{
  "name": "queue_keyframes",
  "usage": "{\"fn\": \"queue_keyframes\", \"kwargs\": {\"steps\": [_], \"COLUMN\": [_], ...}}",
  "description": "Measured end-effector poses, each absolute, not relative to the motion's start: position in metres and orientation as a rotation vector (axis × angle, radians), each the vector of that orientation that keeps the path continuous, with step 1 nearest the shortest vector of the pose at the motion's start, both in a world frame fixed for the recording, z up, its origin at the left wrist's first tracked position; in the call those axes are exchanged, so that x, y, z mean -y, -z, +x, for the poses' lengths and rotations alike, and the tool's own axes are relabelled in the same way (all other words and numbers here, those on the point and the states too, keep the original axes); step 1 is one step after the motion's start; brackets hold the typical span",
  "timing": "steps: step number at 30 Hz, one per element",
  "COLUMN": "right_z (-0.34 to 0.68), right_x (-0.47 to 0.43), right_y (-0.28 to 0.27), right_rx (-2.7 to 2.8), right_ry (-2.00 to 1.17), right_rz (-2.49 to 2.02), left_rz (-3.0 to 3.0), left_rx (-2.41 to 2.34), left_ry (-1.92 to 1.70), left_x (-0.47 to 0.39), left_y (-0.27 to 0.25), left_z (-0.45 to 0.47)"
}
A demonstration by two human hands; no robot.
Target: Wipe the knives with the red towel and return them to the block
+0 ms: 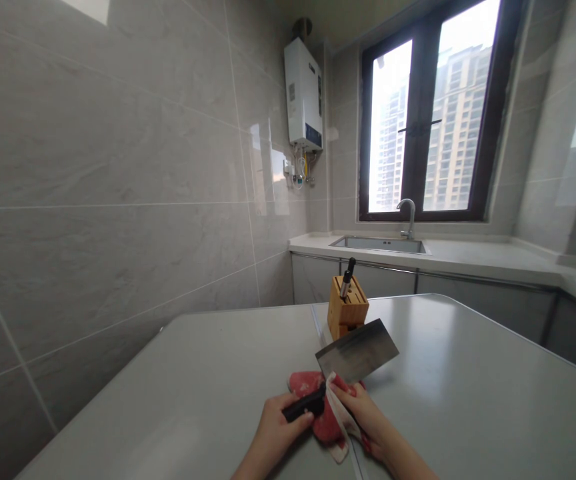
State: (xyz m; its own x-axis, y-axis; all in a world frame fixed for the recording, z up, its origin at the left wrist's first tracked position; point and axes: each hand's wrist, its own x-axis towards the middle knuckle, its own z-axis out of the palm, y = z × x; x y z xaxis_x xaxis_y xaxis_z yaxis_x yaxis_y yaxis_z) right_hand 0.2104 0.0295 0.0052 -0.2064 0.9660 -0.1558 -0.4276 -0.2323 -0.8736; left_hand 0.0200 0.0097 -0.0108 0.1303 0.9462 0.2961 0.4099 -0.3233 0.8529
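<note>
A cleaver (358, 351) with a broad steel blade is held over the table, its blade pointing up and to the right. My left hand (281, 427) is closed around its black handle. A red and white cloth (328, 427) hangs beneath the handle and bunches against the base of the blade. My right hand (365, 413) grips part of that cloth close to the blade's lower edge; some of its fingers are hidden behind the cloth. Just beyond the blade stands a wooden knife block (348, 308), with one black-handled tool (348, 275) upright in a slot.
The white table (208, 373) fills the foreground, with a seam running down its middle. Behind it, a counter (483, 253) carries a sink (383, 245) and a faucet (409, 217) below the window. A tiled wall (118, 200) bounds the left side.
</note>
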Motion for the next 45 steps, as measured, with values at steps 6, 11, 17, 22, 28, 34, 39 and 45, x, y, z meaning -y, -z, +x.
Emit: {"fn": "queue_keyframes", "kwargs": {"steps": [6,11,17,22,28,34,39,45], "right_z": [0.211,0.211,0.210,0.211,0.212,0.212,0.211,0.211], "right_x": [-0.030,-0.029,-0.028,-0.029,-0.033,-0.034,-0.035,-0.036], "right_y": [-0.005,-0.004,-0.006,-0.007,-0.001,0.001,0.000,0.002], "right_rx": [0.899,0.873,0.867,0.848,0.893,0.945,0.974,0.999], "right_ry": [-1.681,-1.675,-1.689,-1.681,-1.651,-1.648,-1.622,-1.625], "right_rz": [-0.878,-0.920,-0.903,-0.921,-0.916,-0.892,-0.881,-0.858], "left_rz": [1.795,1.777,1.755,1.768,1.787,1.803,1.795,1.813], "left_rx": [-1.260,-1.268,-1.279,-1.273,-1.294,-1.339,-1.380,-1.401], "left_ry": [-1.155,-1.146,-1.159,-1.149,-1.168,-1.187,-1.202,-1.220], "left_x": [-0.008,-0.009,-0.009,-0.008,-0.007,-0.007,-0.007,-0.007], "left_y": [0.008,0.009,0.007,0.007,0.005,0.005,0.005,0.005], "left_z": [0.021,0.020,0.022,0.021,0.020,0.020,0.020,0.019]}}
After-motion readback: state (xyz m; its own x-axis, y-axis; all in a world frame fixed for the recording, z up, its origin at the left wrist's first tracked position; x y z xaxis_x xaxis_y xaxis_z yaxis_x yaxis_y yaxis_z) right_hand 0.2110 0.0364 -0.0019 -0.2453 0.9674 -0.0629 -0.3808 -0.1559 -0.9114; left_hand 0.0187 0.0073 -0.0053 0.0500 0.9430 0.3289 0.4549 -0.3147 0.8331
